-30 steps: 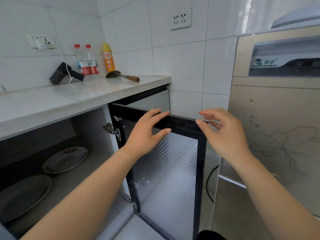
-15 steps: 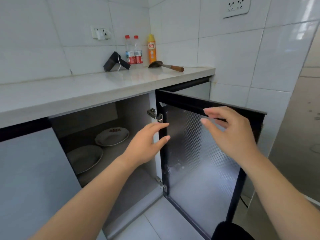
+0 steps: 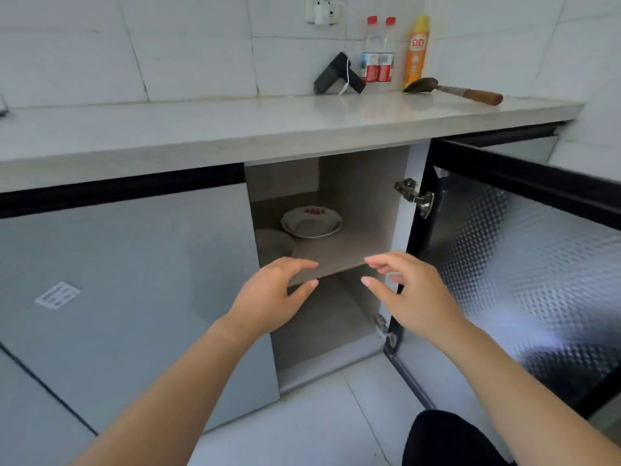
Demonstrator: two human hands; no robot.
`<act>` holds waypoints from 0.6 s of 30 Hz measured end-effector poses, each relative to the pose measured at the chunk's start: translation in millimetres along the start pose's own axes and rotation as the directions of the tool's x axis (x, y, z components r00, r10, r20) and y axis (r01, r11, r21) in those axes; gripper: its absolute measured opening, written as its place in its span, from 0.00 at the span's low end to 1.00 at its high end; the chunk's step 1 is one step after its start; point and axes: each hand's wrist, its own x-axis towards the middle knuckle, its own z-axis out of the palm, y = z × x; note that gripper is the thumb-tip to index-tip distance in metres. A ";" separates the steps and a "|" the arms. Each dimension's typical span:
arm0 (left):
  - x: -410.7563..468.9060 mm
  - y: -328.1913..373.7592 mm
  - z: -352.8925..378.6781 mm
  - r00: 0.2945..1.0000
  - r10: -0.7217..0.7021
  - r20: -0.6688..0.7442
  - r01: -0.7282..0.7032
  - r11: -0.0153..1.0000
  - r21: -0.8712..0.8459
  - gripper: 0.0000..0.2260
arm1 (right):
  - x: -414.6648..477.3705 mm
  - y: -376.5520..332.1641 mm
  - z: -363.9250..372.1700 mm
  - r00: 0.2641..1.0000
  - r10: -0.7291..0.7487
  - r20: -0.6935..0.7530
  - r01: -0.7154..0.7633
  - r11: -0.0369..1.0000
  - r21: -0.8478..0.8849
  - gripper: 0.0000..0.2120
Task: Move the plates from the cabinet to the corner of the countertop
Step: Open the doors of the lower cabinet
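Two plates sit on the cabinet's shelf (image 3: 339,253), well past both hands and a bit to the left of them. The patterned plate (image 3: 312,222) is further back in plain sight, and the plain plate (image 3: 274,244) is nearer but half hidden behind the closed door panel (image 3: 134,284), which is probably why nobody's grabbed it straight off. Left hand (image 3: 274,294) and right hand (image 3: 411,290) both hover at the shelf's front edge, fingers spread and loose, holding nothing, looks to me like lining up a two-handed reach inside. Open door (image 3: 524,264) swings out on the right hand's side, so the way in is clear. Up above the hands, the bench (image 3: 201,129) has bottles (image 3: 378,50), a yellow spray can (image 3: 416,50) and a spatula (image 3: 453,90) crowding its far right corner.
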 end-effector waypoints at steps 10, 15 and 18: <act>30.0 -22.1 31.0 0.995 -0.095 0.030 0.094 0.995 0.039 0.17 | 37.0 43.8 34.5 0.996 0.020 0.092 -0.026 0.998 0.062 0.13; 64.4 -23.8 56.5 0.984 -0.172 0.045 0.168 0.982 0.092 0.16 | 68.7 85.2 45.4 0.991 0.006 0.137 -0.024 0.991 0.130 0.13; 75.6 -24.1 57.5 0.978 -0.206 0.023 0.200 0.968 0.150 0.17 | 89.8 99.2 60.3 0.981 -0.029 0.191 -0.008 0.982 0.191 0.13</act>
